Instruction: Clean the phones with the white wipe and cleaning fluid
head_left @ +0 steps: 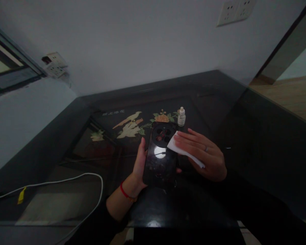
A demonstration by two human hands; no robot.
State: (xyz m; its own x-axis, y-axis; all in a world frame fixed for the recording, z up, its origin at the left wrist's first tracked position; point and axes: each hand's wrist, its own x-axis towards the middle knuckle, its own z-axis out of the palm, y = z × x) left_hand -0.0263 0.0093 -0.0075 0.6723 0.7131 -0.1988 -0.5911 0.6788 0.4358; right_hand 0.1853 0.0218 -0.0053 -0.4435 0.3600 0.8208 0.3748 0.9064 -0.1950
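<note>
A black phone case (159,170) with a large round camera ring is held up over the table, its back facing me. Around its left side and underneath wraps my left hand (139,163), the thumb along the edge and a fingertip showing at the right edge. White cloth or tissue (185,151) lies under the fingers of my right hand (204,154), which presses it against the upper right of the case, beside the ring. Whether a phone sits inside the case I cannot tell. Just beyond stands a small clear bottle (181,117) with a white cap.
The glossy dark table (209,92) bears a bird-and-flower picture (130,126). A white cable (73,177) with a yellow tag (21,196) curves over its left side. Wall sockets (234,13) are at the upper right, others (54,64) at the left.
</note>
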